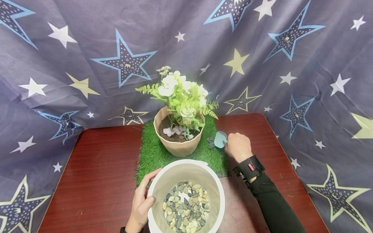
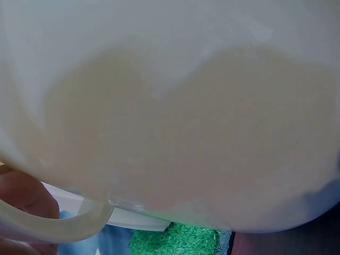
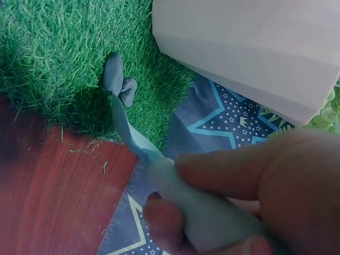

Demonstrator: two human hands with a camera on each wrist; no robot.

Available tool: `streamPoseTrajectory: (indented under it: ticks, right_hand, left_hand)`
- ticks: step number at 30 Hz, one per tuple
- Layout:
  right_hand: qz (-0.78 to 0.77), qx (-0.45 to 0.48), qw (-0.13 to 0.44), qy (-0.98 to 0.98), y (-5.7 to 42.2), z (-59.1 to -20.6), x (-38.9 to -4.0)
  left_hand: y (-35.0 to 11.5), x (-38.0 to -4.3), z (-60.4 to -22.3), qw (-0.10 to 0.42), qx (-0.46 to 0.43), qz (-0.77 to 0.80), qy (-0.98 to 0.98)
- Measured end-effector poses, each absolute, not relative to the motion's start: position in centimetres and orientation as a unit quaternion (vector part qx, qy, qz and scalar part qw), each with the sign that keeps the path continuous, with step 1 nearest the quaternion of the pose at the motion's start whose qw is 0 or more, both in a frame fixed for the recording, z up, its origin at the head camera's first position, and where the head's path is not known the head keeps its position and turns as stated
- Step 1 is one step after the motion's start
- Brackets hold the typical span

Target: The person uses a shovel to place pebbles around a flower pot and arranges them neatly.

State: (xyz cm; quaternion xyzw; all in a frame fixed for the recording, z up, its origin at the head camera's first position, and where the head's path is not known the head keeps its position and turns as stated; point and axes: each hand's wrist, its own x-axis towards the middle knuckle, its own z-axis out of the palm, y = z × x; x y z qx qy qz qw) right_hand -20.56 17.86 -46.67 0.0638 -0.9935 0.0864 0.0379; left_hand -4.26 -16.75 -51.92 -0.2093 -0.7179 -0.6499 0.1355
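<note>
With my right hand (image 1: 239, 147) I grip the pale blue-green handle (image 3: 196, 207) of a small trowel (image 1: 220, 139). Its blade tip is right at a few dark grey stones (image 3: 112, 73) on the artificial grass mat (image 1: 148, 161), beside a beige faceted flowerpot (image 1: 179, 147). My left hand (image 1: 141, 202) holds the near-left side of a white bucket (image 1: 215, 181), thumb at the rim. Many grey and tan pebbles (image 1: 186, 207) cover most of the bucket's bottom. The bucket's outer wall (image 2: 170, 133) fills most of the left wrist view, with a curved handle (image 2: 58, 226) by my fingers.
White flowers and green fern leaves (image 1: 183, 94) rise from dark soil (image 1: 166, 124) in the pot. Pinkish petals or small leaves (image 1: 175, 130) lie on the soil. The red-brown wooden table (image 1: 99, 174) ends against star-patterned cloth (image 1: 116, 19) at the back and sides.
</note>
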Motion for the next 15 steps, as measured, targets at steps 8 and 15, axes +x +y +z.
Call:
streamPoseTrajectory:
  ticks: [8, 15]
  right_hand:
    - [0.095, 0.062, 0.041, -0.993, 18.2, -47.0, -20.6]
    - [0.097, 0.055, 0.046, -0.993, 18.1, -47.7, -21.3]
  left_hand:
    - [-16.8, -4.3, -51.9, 0.136, -0.211, -0.649, -0.718]
    - [-16.8, -4.2, -52.0, 0.136, -0.213, -0.649, -0.717]
